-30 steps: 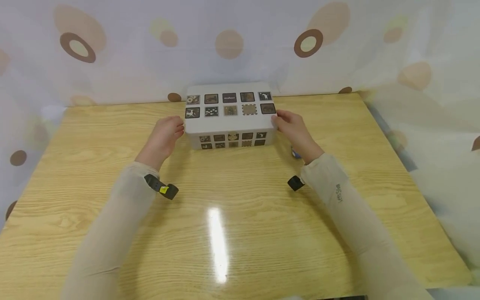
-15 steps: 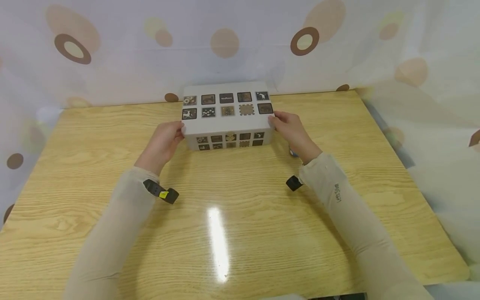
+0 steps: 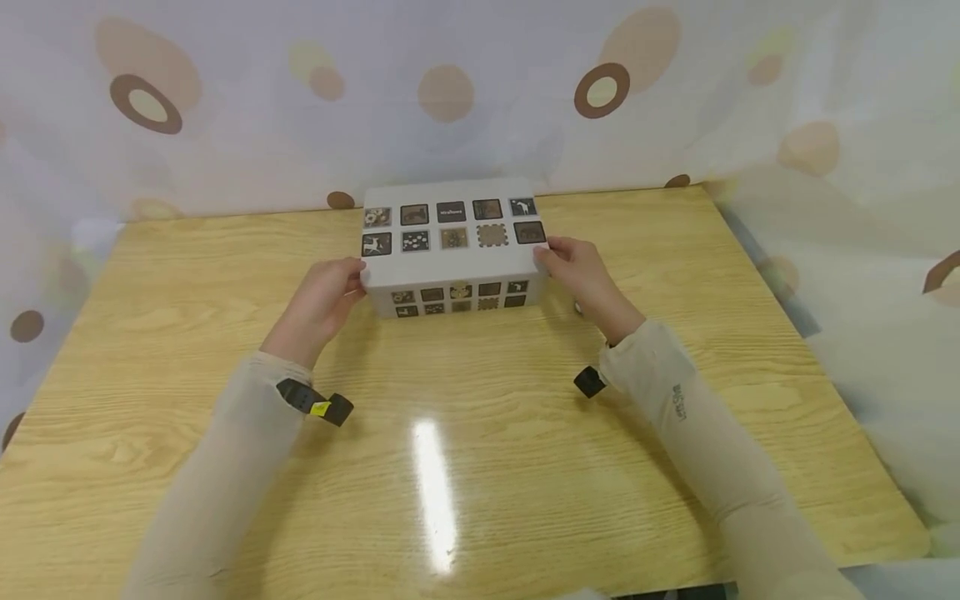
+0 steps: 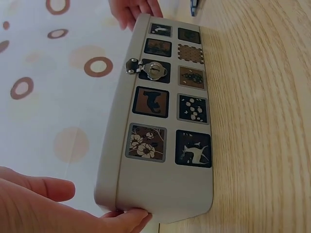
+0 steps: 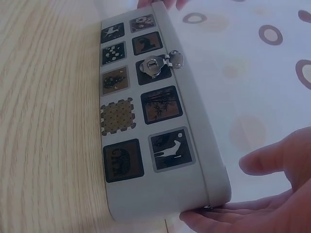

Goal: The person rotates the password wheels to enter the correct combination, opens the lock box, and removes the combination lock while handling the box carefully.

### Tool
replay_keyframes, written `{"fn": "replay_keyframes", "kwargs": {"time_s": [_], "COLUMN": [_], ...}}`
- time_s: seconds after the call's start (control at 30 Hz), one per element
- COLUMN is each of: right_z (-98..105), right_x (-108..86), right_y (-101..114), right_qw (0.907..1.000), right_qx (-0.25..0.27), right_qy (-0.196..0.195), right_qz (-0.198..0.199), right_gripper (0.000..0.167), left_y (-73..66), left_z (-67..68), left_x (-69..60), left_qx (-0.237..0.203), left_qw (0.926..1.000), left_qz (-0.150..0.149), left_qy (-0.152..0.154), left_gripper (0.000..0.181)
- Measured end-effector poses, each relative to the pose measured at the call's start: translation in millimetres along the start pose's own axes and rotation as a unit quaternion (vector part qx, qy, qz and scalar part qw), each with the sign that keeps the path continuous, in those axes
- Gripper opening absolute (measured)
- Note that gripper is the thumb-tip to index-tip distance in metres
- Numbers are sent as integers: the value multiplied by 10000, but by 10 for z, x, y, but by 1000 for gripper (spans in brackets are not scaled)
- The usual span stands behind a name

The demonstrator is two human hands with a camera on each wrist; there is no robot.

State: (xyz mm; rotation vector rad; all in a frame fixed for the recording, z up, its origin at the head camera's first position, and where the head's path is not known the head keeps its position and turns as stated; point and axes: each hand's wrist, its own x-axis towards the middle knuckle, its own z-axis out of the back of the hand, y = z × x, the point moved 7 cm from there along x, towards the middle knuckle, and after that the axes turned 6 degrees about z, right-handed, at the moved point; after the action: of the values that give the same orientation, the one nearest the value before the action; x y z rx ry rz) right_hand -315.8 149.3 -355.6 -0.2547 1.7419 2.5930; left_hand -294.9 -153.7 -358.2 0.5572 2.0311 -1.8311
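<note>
A white box (image 3: 450, 267) with a hinged lid stands near the back of the table, its top and front covered in square pictures. A metal clasp (image 4: 154, 71) sits at the middle of its front. At the box's left end is my left hand (image 3: 318, 300), fingertips touching the end by the lid seam (image 4: 117, 194). My right hand (image 3: 588, 279) touches the opposite end with fairly straight fingers (image 5: 228, 218). Both thumbs look apart from the box in the wrist views. The lid is down. The undersides of the fingers are partly hidden.
A wooden table (image 3: 480, 400) holds the box, with a dotted curtain (image 3: 510, 125) behind it and at the sides. A small blue object (image 4: 194, 7) lies beside the right hand, mostly hidden in the head view. A dark-edged item (image 3: 678, 592) shows at the bottom edge.
My left hand has come in from just beside the box to touch its left end. The box has shifted slightly toward me, with both hands at its ends.
</note>
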Motion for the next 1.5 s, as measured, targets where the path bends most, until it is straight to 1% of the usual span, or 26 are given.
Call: {"fn": "replay_keyframes", "kwargs": {"time_s": [0.1, 0.2, 0.5, 0.93, 1.07, 1.2, 1.27, 1.33, 1.5], "right_z": [-11, -8, 2, 34, 56, 67, 71, 67, 29], "right_x": [-11, -15, -3, 14, 8, 6, 5, -3, -6], "right_y": [9, 25, 76, 70, 62, 75, 70, 58, 45], "right_qw": [10000, 10000, 10000, 9998, 9997, 9997, 9997, 9998, 9999], "right_qx": [40, 79, 21, 75, 55, -95, -173, -144, 30], "right_qy": [34, 20, 12, 53, 61, 87, 83, 92, 120], "right_qz": [8, -2, 82, 174, 224, 192, 139, 82, 2], "right_gripper": [51, 50, 49, 50, 50, 51, 51, 51, 50], "left_y": [-11, -28, -73, -108, -106, -122, -126, -115, -76], "left_z": [-3, -9, -14, -46, -48, -42, -41, -35, -5], "left_x": [-13, -19, -27, 10, -7, -18, -16, -7, 10], "left_qx": [-29, -25, -56, -13, -83, -199, -188, -164, -399], "left_qw": [10000, 9999, 9999, 9998, 9997, 9995, 9996, 9995, 9982], "left_qz": [-84, -104, 94, 185, 205, 202, 196, 252, 441], "left_qy": [6, -22, -118, 26, 93, 104, 99, 63, -71], "left_gripper": [46, 46, 48, 50, 49, 48, 46, 42, 19]}}
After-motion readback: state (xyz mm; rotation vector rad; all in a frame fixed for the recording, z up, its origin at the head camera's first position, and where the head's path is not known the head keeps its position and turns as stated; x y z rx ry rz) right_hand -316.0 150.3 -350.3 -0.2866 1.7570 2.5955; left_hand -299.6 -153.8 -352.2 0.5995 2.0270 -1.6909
